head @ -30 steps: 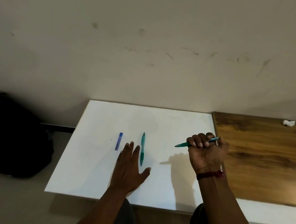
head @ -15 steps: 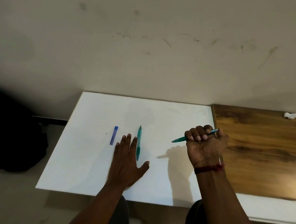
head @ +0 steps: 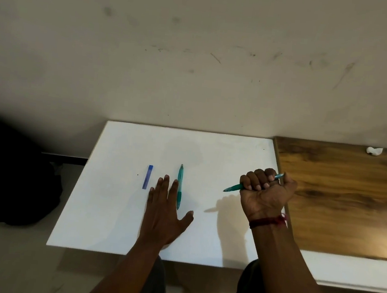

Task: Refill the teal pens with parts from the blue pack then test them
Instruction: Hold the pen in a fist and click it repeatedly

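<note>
right hand [head: 265,194] fists one teal pen [head: 233,187], tip toward left | left hand [head: 165,211] flat on counter [head: 114,209], second teal pen [head: 179,185] touching its forefinger, blue pack [head: 147,177] just beyond | risk: fist grip likely slips when twisting barrel

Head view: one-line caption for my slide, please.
Right hand grips one teal pen over the white board; left hand lies flat beside the second teal pen, near the blue pack.

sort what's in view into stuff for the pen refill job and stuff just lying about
For the job: teal pen gripped in the right hand; second teal pen on the white board; blue pack.
Lying about: white scrap on the wooden top; dark bag.
</note>
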